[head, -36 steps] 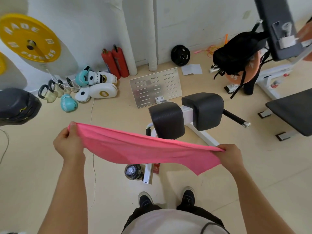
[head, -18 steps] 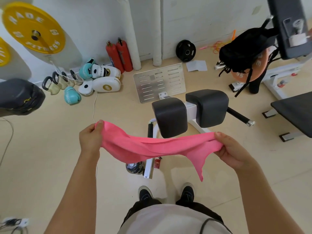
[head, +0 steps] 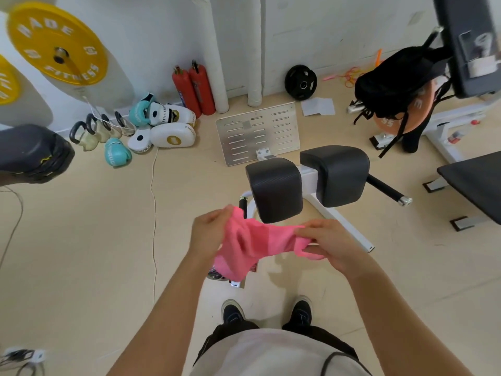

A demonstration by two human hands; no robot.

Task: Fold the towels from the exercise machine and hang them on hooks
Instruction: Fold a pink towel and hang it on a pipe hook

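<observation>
Pink towel (head: 252,246) held up near black pads (head: 306,183), off floor to fold. Left hand (head: 210,234) pinches one end, right hand (head: 329,244) pinches other, close together.

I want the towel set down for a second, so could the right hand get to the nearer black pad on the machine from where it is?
Probably yes: the right hand is just in front of the black pad with nothing between them, but its fingers grip the pink towel.
</observation>
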